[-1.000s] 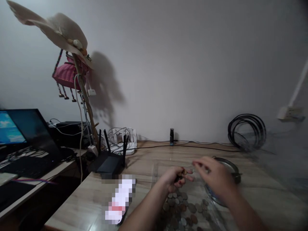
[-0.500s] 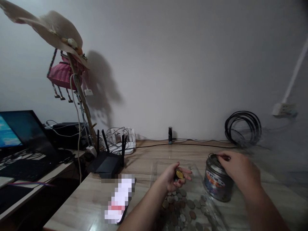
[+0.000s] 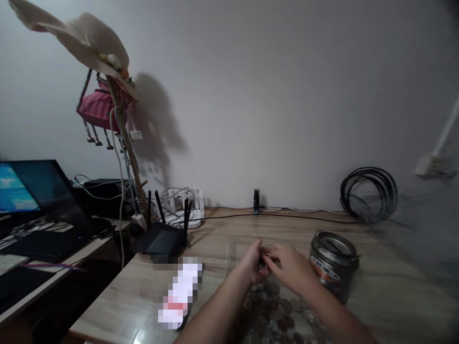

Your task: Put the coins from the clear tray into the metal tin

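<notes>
I have both hands together just above the near end of the pile of coins [image 3: 274, 313], which lies spread on a clear plastic sheet [image 3: 236, 251] on the wooden table [image 3: 222, 239]. My left hand [image 3: 255, 263] is curled, fingers closed around a few coins [image 3: 264, 260] that I can barely make out between the two hands. My right hand [image 3: 292, 270] has its fingertips bent in and pinched against those same coins, touching the left hand's fingers; whether it grips one coin alone I cannot tell, as the spot is small and dim. The tin can [image 3: 333, 266] stands upright on the table just to the right of my right hand, apart from it, its round top facing up. To the left of my left forearm a blurred-out white object [image 3: 179, 294] lies on the table. Further back on the left sits a black router [image 3: 161, 239] with its antennas up, and behind it a white power strip [image 3: 182, 215] tangled with cables. A black cord runs along the back edge past a small dark bottle [image 3: 256, 201] by the wall. A coil of black cable [image 3: 369, 193] leans against the wall at the right. At far left a laptop [image 3: 32, 205] is open on a lower desk, and a hat [image 3: 77, 40] hangs atop a stand above a pink bag [image 3: 98, 107].
</notes>
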Demonstrator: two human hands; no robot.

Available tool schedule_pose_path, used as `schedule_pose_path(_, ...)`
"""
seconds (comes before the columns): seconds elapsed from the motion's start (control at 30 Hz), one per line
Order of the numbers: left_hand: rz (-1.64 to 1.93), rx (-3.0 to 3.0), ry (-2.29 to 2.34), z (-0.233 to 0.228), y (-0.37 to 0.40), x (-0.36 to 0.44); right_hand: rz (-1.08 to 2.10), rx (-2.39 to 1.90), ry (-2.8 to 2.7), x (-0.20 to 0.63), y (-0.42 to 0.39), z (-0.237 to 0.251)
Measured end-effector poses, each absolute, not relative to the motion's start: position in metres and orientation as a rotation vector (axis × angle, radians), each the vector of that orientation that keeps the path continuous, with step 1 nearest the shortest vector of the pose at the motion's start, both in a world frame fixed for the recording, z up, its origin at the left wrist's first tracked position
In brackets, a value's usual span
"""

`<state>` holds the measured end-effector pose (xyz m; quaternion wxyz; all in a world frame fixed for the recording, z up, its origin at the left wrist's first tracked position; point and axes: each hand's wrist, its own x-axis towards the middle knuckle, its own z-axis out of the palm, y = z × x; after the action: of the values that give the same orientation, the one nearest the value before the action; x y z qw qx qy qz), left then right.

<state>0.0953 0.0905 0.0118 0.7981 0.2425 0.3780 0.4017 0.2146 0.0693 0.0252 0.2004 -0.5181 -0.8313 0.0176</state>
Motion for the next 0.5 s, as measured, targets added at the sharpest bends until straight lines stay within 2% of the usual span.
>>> schedule_pose_path(0.17,0.826,0.539,0.837,0.009,0.09,0.098,0.189,-1.452,-2.18,0.213,0.075,0.017)
schedule_pose_path(0.3,0.75,0.549,0.733,0.014,0.087,0.094,0.361,-1.287,-1.96,0.231,0.076,0.033)
schedule_pose_path(0.37,0.762,0.558,0.701,0.016,0.086,0.091,0.261,-1.327,-1.744,0.256,0.079,0.045)
schedule_pose_path(0.43,0.776,0.552,0.694,0.017,0.087,0.089,0.076,-1.556,-1.552,0.288,0.086,0.053)
schedule_pose_path(0.5,0.791,0.538,0.7,0.016,0.088,0.088,0.031,-1.82,-1.493,0.318,0.095,0.054)
